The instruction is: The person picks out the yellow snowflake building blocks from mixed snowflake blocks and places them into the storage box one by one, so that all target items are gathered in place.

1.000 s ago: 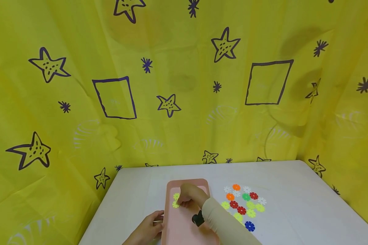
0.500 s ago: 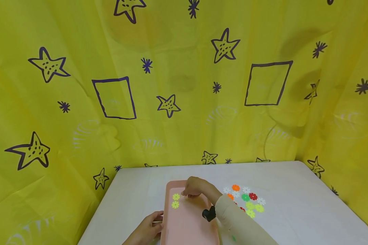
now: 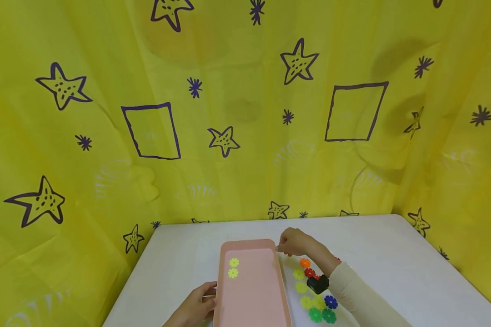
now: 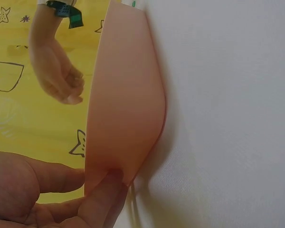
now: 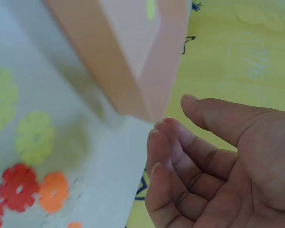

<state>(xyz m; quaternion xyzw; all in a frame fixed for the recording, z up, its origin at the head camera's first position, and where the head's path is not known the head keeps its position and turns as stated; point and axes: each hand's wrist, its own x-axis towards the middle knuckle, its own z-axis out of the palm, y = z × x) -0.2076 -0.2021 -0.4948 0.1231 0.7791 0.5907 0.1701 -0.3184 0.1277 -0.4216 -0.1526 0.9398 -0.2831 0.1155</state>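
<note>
A pink rectangular tray (image 3: 253, 295) lies on the white table, with two yellow flower-shaped plastic pieces (image 3: 233, 273) one behind the other near its far left corner. My left hand (image 3: 196, 304) holds the tray's left side, its thumb at the rim and its fingers against the outer wall (image 4: 126, 85). Beyond the tray's far right corner hovers my right hand (image 3: 295, 241), its fingers loosely bent with nothing between thumb and fingertips (image 5: 156, 137). A dark strap with a camera (image 3: 318, 284) sits at the right wrist.
Right of the tray lie loose flower pieces in yellow, red (image 5: 19, 187), orange (image 5: 53, 192), green (image 3: 328, 316) and blue (image 3: 331, 302), partly hidden under the right forearm. A yellow curtain (image 3: 245, 181) with starfish drawings stands behind the table.
My right hand has moved from the yellow pieces in the tray, rightward over it and past its far right corner. The two yellow pieces stay in the tray; my left hand keeps its place.
</note>
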